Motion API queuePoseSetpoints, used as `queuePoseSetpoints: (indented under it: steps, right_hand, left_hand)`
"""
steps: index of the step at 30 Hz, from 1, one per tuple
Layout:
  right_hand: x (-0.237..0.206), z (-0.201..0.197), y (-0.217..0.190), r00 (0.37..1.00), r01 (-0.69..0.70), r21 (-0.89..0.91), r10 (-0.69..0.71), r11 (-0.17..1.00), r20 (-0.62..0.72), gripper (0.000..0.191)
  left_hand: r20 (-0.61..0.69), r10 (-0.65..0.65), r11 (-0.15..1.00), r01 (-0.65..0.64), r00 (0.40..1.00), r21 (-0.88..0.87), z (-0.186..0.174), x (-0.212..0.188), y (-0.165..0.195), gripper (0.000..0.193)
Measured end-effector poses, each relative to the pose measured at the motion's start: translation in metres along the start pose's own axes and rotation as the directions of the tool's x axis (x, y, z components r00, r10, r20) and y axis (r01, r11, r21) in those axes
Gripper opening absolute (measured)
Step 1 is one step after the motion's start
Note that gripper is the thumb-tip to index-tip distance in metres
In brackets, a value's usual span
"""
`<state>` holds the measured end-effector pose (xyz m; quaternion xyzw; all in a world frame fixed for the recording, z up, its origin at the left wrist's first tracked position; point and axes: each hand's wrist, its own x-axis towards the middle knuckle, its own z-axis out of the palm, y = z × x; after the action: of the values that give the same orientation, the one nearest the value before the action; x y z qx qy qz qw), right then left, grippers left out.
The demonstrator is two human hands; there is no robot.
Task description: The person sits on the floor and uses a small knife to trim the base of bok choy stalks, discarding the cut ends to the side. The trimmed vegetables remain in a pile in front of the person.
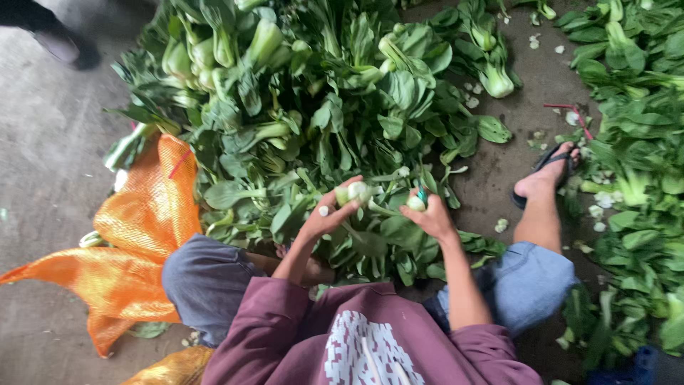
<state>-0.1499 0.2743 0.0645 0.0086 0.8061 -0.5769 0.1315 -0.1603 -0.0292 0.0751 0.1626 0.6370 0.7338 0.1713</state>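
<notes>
- Person squats on a concrete floor (50,142), seen from above; maroon shirt (342,328), grey-blue trousers rolled at the knees.
- Landmark: the big heap of bok choy (320,93), spread across the floor directly in front of the knees.
- Left hand (329,212) at the near edge of the heap, fingers curled around the pale base of a bok choy head (354,192); thumb on top, leaves trailing down toward the heap.
- Right hand (427,214) just beside the left, also at the heap's near edge, closed around a second pale stalk end (415,203). A small green-handled object (422,191) sticks up from this grip; too blurred to tell what it is.
- The two hands sit close together, not touching.
- Orange mesh sack (142,235) lies crumpled on the floor at the heap's left side, beside the person's left knee.
- Right foot in a black sandal (548,171) rests on the floor to the right of the heap, between it and a second spread of greens (634,142).
- Small white stalk trimmings (598,203) scattered on the floor near that foot.
- A dark shoe (60,43) of another person shows far left of the heap, at the frame's upper corner.
</notes>
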Motion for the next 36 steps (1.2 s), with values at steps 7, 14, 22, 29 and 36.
queuePoseSetpoints:
  steps: [7,14,22,29,36]
  right_hand:
    - [-0.004,0.049,-0.021,0.996,0.082,0.221,-0.076,0.972,-0.034,0.035]
    - [0.000,0.040,-0.018,0.999,-0.023,-0.202,0.031,0.979,0.037,0.035]
    - [0.013,0.054,-0.015,0.986,0.161,0.103,-0.165,0.982,0.032,0.037]
    - [0.027,0.058,-0.022,0.988,-0.109,-0.431,0.144,0.896,0.049,0.041]
    - [0.043,0.035,0.008,0.987,-0.155,-0.168,0.146,0.974,-0.066,0.044]
  left_hand:
    - [0.107,0.074,0.964,-0.099,0.992,0.247,0.012,0.003,-0.012,0.061]
    - [0.097,0.040,0.710,-0.096,0.995,0.698,-0.016,0.005,-0.023,0.065]
    - [0.164,0.020,0.901,-0.089,0.986,0.425,-0.006,0.012,-0.036,0.061]
    - [0.192,-0.257,0.613,0.006,0.947,0.790,-0.015,0.018,-0.014,0.064]
    - [0.160,-0.188,0.972,0.161,0.969,0.169,-0.047,0.026,-0.021,0.064]
